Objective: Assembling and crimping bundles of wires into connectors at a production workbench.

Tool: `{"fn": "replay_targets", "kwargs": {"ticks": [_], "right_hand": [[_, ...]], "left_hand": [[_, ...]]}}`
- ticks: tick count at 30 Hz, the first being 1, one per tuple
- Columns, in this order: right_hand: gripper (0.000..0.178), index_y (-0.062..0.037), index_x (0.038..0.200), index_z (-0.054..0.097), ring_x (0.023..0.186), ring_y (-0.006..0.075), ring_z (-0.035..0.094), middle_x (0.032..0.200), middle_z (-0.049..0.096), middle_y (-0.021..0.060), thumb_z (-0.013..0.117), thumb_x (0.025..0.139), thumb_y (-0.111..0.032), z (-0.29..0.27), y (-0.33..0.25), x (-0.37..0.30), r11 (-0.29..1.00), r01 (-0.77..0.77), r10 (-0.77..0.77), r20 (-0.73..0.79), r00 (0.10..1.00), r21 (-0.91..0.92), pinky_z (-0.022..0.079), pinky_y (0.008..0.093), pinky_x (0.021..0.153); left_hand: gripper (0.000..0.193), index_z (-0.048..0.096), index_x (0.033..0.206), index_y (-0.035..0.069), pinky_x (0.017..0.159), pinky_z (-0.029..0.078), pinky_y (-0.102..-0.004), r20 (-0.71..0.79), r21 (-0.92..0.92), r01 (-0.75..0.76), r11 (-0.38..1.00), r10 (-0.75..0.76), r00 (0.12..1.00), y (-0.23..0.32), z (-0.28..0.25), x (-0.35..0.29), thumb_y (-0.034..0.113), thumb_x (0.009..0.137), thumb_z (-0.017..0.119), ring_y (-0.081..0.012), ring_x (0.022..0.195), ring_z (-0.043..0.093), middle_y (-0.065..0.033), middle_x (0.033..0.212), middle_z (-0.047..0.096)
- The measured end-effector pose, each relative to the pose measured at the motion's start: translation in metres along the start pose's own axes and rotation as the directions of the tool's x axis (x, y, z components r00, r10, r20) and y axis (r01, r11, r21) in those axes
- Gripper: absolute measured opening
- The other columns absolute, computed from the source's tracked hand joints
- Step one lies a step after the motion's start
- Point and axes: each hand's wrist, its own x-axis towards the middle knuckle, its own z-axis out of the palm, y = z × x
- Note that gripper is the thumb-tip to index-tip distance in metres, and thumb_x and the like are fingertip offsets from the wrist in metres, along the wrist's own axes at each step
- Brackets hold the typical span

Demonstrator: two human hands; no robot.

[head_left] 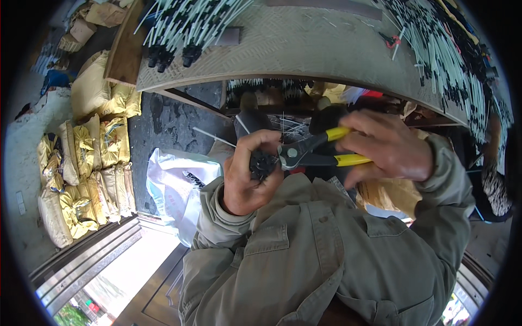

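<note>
My left hand (242, 185) is closed around a small bunch of black plastic pieces (263, 164). Thin white rods (213, 136) stick out past its fingers on the far left side. Yellow-handled pliers (293, 154) are in my right hand (389, 144), which grips the ends of the handles. Their handles are spread apart. The jaws meet the black pieces at the edge of my left hand, and what lies between the jaws is too small to make out.
Ahead is a worktable (304, 49) with a bundle of black-ended white rods (190, 32) at its left and a large heap of rods (440, 60) at its right. Red-handled scissors (391, 41) lie near that heap. Sacks (89, 179) stand at the left beside a white plastic bag (176, 182).
</note>
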Motion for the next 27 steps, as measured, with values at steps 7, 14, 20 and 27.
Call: {"fn": "replay_targets", "kwargs": {"ticks": [7, 14, 20, 27], "right_hand": [[0.050, -0.0039, 0.086, 0.043, 0.058, 0.0156, 0.059, 0.076, 0.059, 0.0129, 0.026, 0.093, -0.051, 0.032, 0.024, -0.021, -0.118, -0.806, -0.365, 0.729, 0.579, 0.581, 0.046, 0.0253, 0.053], [0.061, 0.0003, 0.123, 0.032, 0.066, 0.0104, 0.055, 0.092, 0.058, 0.0120, 0.064, 0.081, -0.031, 0.070, -0.003, -0.048, -0.356, -0.514, -0.215, 0.467, 0.858, 0.780, 0.045, 0.0202, 0.054], [0.052, 0.0001, 0.120, 0.039, 0.066, 0.0230, 0.060, 0.094, 0.059, 0.0173, 0.065, 0.078, -0.013, 0.033, -0.017, -0.043, 0.632, -0.276, 0.099, 0.278, 0.956, 0.724, 0.049, 0.0277, 0.056], [0.051, -0.0009, 0.122, 0.037, 0.069, 0.0238, 0.064, 0.092, 0.061, 0.0175, 0.063, 0.081, -0.015, 0.029, -0.006, -0.053, -0.094, -0.745, -0.092, 0.739, 0.667, 0.661, 0.051, 0.0282, 0.058]], "left_hand": [[0.052, 0.059, 0.100, -0.007, 0.070, 0.045, -0.0262, 0.252, -0.166, -0.012, 0.986, 0.054, 0.966, 0.000, -0.002, 0.009, 0.005, 0.054, 0.080, -0.0168, 0.078, 0.059, -0.0135, 0.092, 0.062], [0.055, 0.062, 0.096, -0.001, 0.059, 0.041, -0.0276, 0.320, -0.325, -0.212, 0.922, 0.318, 0.893, -0.012, -0.004, 0.017, 0.021, 0.051, 0.085, -0.0196, 0.066, 0.058, -0.0099, 0.087, 0.065], [0.054, 0.061, 0.096, 0.000, 0.058, 0.040, -0.0288, 0.180, -0.250, -0.245, 0.937, 0.294, 0.939, -0.018, 0.004, 0.012, 0.022, 0.052, 0.084, -0.0192, 0.064, 0.058, -0.0089, 0.083, 0.065], [0.061, 0.061, 0.099, -0.003, 0.058, 0.039, -0.0270, 0.418, -0.323, -0.039, 0.946, 0.179, 0.891, -0.008, 0.001, 0.026, 0.025, 0.050, 0.084, -0.0166, 0.064, 0.055, -0.0088, 0.082, 0.064]]}}
